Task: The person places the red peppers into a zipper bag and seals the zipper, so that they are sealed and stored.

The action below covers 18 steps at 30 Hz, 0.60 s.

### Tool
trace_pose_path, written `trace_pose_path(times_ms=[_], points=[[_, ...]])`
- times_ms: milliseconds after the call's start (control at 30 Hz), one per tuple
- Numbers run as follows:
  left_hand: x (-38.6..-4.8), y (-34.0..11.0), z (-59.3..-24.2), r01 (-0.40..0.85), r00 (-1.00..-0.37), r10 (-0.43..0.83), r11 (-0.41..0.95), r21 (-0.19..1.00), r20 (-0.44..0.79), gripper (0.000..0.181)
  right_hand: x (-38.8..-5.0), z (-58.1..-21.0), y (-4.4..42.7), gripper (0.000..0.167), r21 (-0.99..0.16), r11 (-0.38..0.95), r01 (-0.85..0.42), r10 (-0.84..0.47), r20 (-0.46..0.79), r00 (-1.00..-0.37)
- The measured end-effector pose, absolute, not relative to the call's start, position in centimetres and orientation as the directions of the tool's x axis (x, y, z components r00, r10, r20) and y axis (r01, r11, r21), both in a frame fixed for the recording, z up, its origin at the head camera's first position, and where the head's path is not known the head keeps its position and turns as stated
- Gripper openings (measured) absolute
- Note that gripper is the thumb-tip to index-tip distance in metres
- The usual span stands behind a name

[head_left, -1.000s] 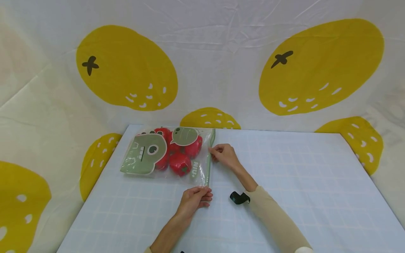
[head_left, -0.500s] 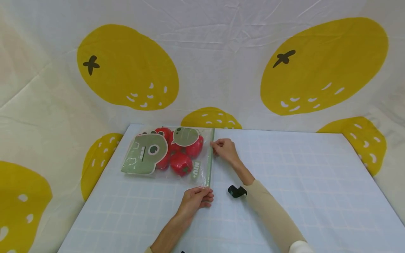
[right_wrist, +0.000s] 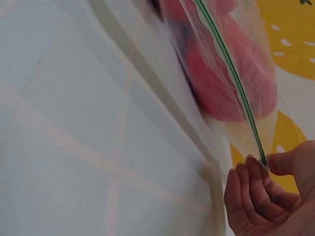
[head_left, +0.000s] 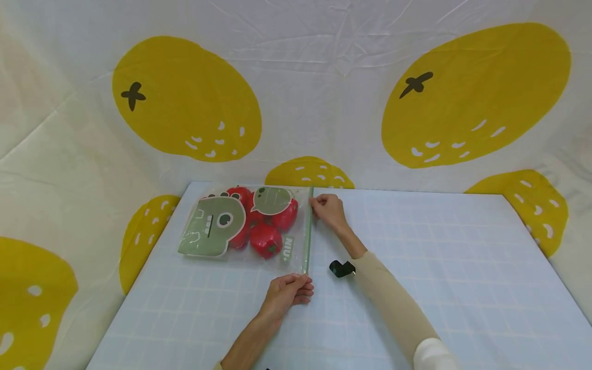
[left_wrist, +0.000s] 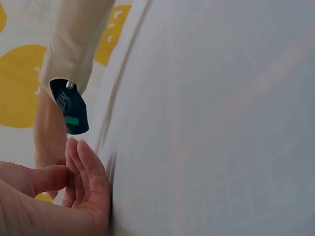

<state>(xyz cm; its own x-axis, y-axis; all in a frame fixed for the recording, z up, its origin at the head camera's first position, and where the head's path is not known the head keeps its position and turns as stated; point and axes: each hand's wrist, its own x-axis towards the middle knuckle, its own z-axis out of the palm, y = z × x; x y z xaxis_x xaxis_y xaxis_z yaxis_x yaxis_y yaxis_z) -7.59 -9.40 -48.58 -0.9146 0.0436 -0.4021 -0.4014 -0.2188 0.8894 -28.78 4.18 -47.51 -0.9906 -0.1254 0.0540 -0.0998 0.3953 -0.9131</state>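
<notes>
A clear zip bag with a green monster print lies flat at the table's far left. Through the plastic show several red fruit-like pieces with small green tops; they look like peppers or tomatoes. The bag's green zip strip faces right. My left hand pinches the strip's near corner between thumb and fingers; in the left wrist view the plastic is hidden behind the hand. Near the far end, my right hand pinches the strip. The right wrist view shows its thumb and fingertips at the green strip.
A pale blue checked cloth covers the table. Below the right forearm a black wrist camera sticks out of the sleeve. Behind the table hangs a white cloth with large yellow fruit prints.
My right hand has slid along the zip strip toward its far end, away from me. The strip now looks straighter. My left hand stays at the near corner.
</notes>
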Motion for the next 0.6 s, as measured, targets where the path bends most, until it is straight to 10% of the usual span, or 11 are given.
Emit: trace_pose_path(times_ms=[600], points=[[-7.4, -9.5, -48.8, -0.396, -0.918, 0.045, -0.155, 0.905, -0.394, 0.029, -31.9, -47.7, 4.1, 0.032, -0.892, 0.437, -0.118, -0.063, 0.100, -0.993]])
